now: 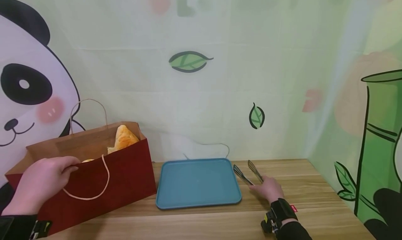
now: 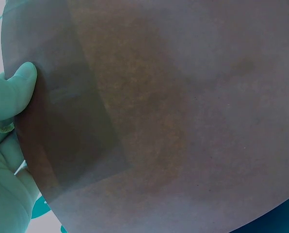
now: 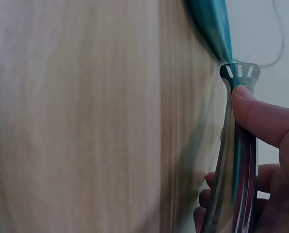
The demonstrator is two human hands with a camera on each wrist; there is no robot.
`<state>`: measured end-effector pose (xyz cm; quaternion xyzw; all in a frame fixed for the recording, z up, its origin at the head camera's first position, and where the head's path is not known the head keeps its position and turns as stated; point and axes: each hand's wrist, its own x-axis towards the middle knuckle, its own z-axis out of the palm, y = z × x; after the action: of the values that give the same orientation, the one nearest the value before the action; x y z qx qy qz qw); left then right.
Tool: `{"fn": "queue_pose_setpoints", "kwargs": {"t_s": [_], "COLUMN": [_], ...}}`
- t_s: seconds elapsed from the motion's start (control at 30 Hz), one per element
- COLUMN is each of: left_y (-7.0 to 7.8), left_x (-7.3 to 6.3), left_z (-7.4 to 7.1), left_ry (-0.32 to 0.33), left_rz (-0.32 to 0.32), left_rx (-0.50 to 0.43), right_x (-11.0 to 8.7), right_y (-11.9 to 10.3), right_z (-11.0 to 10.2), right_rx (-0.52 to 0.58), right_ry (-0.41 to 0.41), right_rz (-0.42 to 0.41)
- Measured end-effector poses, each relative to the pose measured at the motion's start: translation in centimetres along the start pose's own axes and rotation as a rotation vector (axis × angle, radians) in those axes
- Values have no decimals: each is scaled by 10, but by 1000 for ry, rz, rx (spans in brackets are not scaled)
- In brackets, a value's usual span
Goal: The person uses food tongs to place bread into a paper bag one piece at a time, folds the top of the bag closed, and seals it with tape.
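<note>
My left hand point(image 1: 47, 179) pinches the near rim of a dark red paper bag point(image 1: 125, 179) at the left. In the left wrist view the thumb point(image 2: 23, 90) presses on the paper at its edge. Bread with a golden crust point(image 1: 124, 138) pokes out of the bag's right end; a bit of something pale shows at the rim beside my fingertips, too small to tell. My right hand point(image 1: 270, 189) grips metal food tongs point(image 1: 246, 177) over the table, right of the blue tray. Their slotted tip point(image 3: 240, 71) points away from the hand, with the two arms spread apart.
A blue rectangular tray point(image 1: 198, 184) lies on the wooden table point(image 1: 314, 198) between the bag and the tongs. The bag has twisted paper handles, one hanging over its front. Behind stands a pale green printed backdrop point(image 1: 220, 93), with a thin cord near the tray.
</note>
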<state>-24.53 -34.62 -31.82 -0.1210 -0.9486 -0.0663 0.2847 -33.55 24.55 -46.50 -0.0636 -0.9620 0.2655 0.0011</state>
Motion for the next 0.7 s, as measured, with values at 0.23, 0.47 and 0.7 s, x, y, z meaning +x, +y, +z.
{"fn": "queue_pose_setpoints", "kwargs": {"t_s": [0.23, 0.47, 0.7], "left_y": [0, 0, 1], "left_x": [0, 0, 0], "left_z": [1, 1, 1], "left_ry": [16, 25, 40], "left_rz": [8, 6, 9], "left_rx": [5, 11, 16], "right_x": [0, 0, -2], "right_y": [3, 4, 3], "right_z": [1, 2, 1], "right_rx": [-52, -75, -79], "right_ry": [-7, -5, -6], "right_rz": [-8, 3, -7]}}
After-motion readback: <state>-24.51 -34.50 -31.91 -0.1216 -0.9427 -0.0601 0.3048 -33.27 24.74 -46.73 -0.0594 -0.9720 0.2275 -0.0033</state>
